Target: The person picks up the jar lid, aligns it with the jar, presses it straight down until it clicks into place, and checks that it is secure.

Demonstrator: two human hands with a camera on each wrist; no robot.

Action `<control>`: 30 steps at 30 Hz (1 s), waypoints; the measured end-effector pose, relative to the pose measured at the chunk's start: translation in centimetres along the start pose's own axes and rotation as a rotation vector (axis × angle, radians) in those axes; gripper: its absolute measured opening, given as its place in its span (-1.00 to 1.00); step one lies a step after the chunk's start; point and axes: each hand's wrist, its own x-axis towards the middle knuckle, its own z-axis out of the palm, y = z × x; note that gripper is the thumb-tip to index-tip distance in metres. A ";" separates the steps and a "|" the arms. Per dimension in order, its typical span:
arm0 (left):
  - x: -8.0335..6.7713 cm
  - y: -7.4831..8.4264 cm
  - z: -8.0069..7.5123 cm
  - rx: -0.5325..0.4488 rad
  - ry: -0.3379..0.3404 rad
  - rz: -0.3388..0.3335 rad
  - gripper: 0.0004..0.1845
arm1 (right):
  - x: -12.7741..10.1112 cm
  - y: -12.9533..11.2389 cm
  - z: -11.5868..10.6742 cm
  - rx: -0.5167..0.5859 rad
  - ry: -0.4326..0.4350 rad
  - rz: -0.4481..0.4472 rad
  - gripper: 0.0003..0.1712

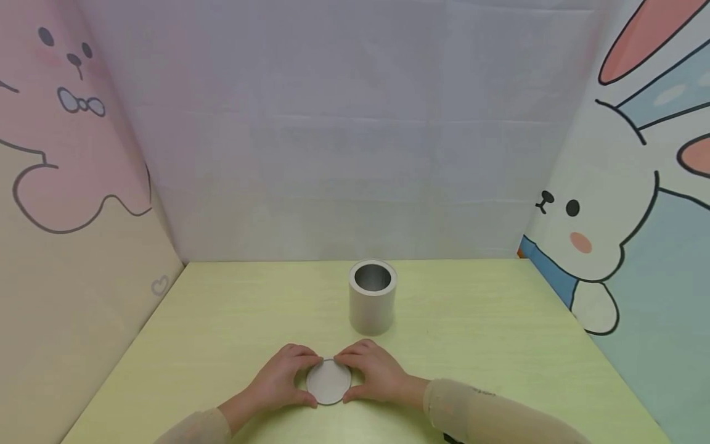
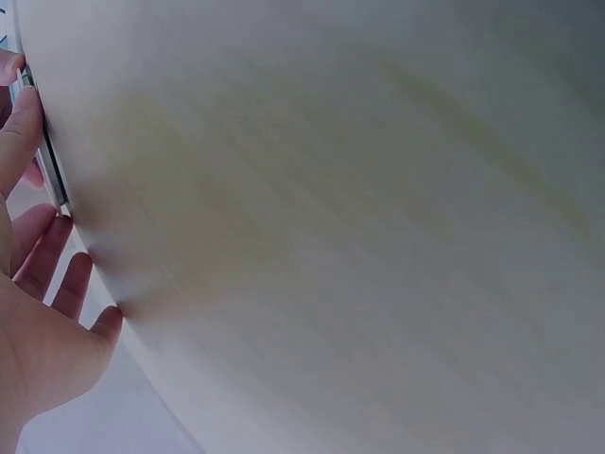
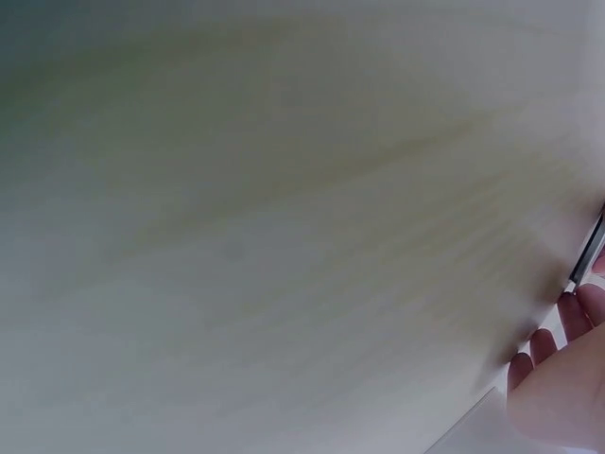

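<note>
Together, left hand (image 1: 279, 382) and right hand (image 1: 377, 373) pinching flat round grey metal lid (image 1: 329, 382) at its edges; open grey metal cylinder can (image 1: 373, 297) just beyond.

This looked like a small staged recording booth rather than a lived-in room. A pale yellow-green table (image 1: 222, 320) was closed in on three sides by panels standing on it: a plain white backdrop (image 1: 344, 142) behind, a pink cartoon bear panel (image 1: 66, 160) on the left and a cartoon rabbit panel (image 1: 627, 203) on the right. No furniture or household fittings showed beyond them.
</note>
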 end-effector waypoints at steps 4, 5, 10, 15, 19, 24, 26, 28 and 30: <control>0.0 0.0 0.1 0.002 0.002 0.000 -0.24 | 0.0 -0.1 -0.1 0.001 0.003 0.005 -0.23; 0.0 0.0 0.1 0.001 0.003 0.000 -0.25 | -0.1 -0.1 -0.1 0.001 0.003 0.006 -0.23; 0.0 0.1 0.0 -0.046 -0.004 -0.023 -0.26 | -0.1 -0.1 0.0 0.015 0.003 0.017 -0.24; 0.1 0.2 -0.3 -0.102 -0.027 -0.067 -0.24 | -0.1 0.0 -0.1 0.047 -0.004 0.029 -0.24; 0.1 0.2 -0.3 -0.127 -0.035 -0.085 -0.23 | -0.1 0.0 0.0 0.058 0.004 0.015 -0.24; 0.2 0.3 -0.4 -0.136 -0.037 -0.079 -0.20 | -0.2 0.1 -0.2 0.087 0.011 -0.009 -0.25; 0.2 0.4 -0.4 -0.141 -0.037 -0.078 -0.19 | -0.2 0.1 -0.4 0.100 0.010 -0.010 -0.25; 0.2 0.5 -0.6 -0.155 -0.033 -0.083 -0.19 | -0.3 0.1 -0.5 0.105 0.015 -0.009 -0.25; 0.2 0.6 -0.7 -0.170 -0.026 -0.091 -0.19 | -0.4 0.1 -0.7 0.120 0.028 -0.008 -0.25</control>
